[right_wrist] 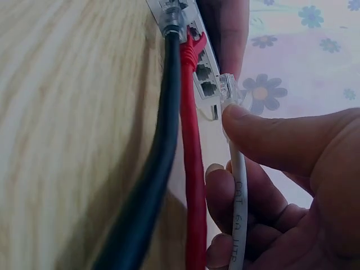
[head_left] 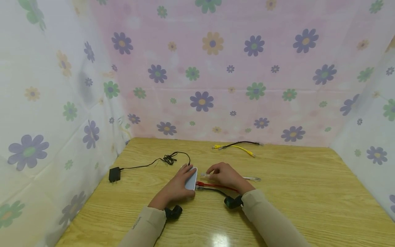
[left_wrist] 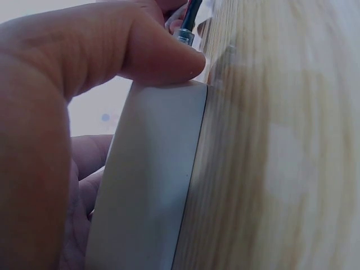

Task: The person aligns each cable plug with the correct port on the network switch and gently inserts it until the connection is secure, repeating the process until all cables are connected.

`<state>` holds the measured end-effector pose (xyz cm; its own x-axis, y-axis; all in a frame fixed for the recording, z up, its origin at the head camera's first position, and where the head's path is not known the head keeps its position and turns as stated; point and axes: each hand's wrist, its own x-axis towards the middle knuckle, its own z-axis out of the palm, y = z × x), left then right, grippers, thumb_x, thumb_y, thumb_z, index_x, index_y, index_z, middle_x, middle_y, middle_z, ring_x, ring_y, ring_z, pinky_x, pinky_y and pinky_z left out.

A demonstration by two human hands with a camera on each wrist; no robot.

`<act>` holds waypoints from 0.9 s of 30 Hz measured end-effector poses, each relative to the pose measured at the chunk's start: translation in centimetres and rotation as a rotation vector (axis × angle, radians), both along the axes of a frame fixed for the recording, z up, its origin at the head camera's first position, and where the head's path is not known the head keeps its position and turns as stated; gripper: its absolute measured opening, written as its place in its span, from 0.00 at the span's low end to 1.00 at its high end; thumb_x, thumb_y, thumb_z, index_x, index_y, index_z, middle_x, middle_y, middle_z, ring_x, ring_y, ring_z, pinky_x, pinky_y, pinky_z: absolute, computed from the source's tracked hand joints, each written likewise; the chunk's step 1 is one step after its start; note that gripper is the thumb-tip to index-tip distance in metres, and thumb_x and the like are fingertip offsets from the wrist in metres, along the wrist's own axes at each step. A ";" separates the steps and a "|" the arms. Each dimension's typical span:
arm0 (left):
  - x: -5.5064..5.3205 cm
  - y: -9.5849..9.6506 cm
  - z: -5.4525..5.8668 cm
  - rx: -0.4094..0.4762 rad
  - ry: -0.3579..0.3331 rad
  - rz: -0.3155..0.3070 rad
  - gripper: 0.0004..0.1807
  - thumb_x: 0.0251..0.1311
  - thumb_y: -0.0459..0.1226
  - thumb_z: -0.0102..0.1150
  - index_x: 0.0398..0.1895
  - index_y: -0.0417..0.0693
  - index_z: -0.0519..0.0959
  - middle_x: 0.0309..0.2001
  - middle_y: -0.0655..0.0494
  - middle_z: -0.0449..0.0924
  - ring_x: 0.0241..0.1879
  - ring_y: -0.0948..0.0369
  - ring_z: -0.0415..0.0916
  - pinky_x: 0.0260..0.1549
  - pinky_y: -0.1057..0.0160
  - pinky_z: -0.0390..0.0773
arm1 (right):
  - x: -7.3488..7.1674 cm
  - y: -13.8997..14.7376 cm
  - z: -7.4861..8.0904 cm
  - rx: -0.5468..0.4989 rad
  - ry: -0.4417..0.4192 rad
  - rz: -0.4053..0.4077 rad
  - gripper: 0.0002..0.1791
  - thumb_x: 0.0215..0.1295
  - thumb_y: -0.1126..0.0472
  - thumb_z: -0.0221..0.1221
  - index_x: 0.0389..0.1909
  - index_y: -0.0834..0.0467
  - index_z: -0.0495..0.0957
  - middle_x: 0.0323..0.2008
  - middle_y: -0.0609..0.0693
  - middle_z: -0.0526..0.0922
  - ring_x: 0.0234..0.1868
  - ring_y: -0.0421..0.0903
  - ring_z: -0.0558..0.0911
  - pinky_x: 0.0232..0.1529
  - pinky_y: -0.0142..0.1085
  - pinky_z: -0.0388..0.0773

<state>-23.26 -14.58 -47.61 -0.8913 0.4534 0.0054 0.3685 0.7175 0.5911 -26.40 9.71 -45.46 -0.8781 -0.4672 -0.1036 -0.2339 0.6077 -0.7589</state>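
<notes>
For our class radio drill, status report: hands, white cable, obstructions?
Left hand holding white box. Right hand pinching white cable, plug not inserted. Red cable, black cable plugged in alongside; empty ports look unobstructed.

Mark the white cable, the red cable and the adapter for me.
White cable (right_wrist: 240,194): right wrist view, on the printed stretch of its sheath.
Red cable (right_wrist: 193,154): right wrist view, midway along its visible length.
Adapter (head_left: 115,174): head view, on its black body, above the prongs.
</notes>
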 end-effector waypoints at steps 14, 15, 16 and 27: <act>-0.2 0.0 0.1 0.001 0.009 -0.002 0.50 0.42 0.43 0.63 0.75 0.54 0.58 0.77 0.54 0.48 0.78 0.49 0.37 0.58 0.43 0.66 | 0.3 -0.7 0.0 0.018 0.053 -0.017 0.10 0.64 0.54 0.61 0.43 0.49 0.86 0.38 0.45 0.86 0.36 0.40 0.80 0.40 0.40 0.76; -0.2 0.0 0.1 0.004 0.010 -0.004 0.50 0.42 0.43 0.63 0.75 0.54 0.58 0.77 0.53 0.49 0.78 0.49 0.37 0.58 0.43 0.66 | 0.4 -0.7 0.0 0.021 0.056 -0.020 0.09 0.64 0.55 0.61 0.43 0.50 0.86 0.38 0.45 0.86 0.37 0.40 0.80 0.41 0.40 0.76; -0.2 0.0 0.1 0.006 0.011 -0.005 0.50 0.42 0.43 0.63 0.75 0.53 0.58 0.77 0.53 0.49 0.78 0.49 0.37 0.58 0.43 0.66 | 0.4 -0.8 0.0 0.022 0.060 -0.016 0.09 0.64 0.55 0.61 0.42 0.50 0.86 0.38 0.45 0.86 0.37 0.40 0.79 0.41 0.40 0.76; -0.2 -0.1 -0.1 0.008 0.006 -0.013 0.49 0.44 0.42 0.63 0.76 0.53 0.57 0.78 0.53 0.48 0.78 0.48 0.37 0.58 0.43 0.66 | 1.2 -1.1 -0.1 0.019 0.068 0.005 0.08 0.65 0.58 0.60 0.41 0.52 0.86 0.37 0.45 0.85 0.36 0.40 0.79 0.40 0.39 0.76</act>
<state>-23.43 -14.68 -47.71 -0.8853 0.4647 0.0145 0.3815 0.7082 0.5941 -25.24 8.66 -45.51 -0.8810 -0.4702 -0.0528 -0.2873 0.6202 -0.7299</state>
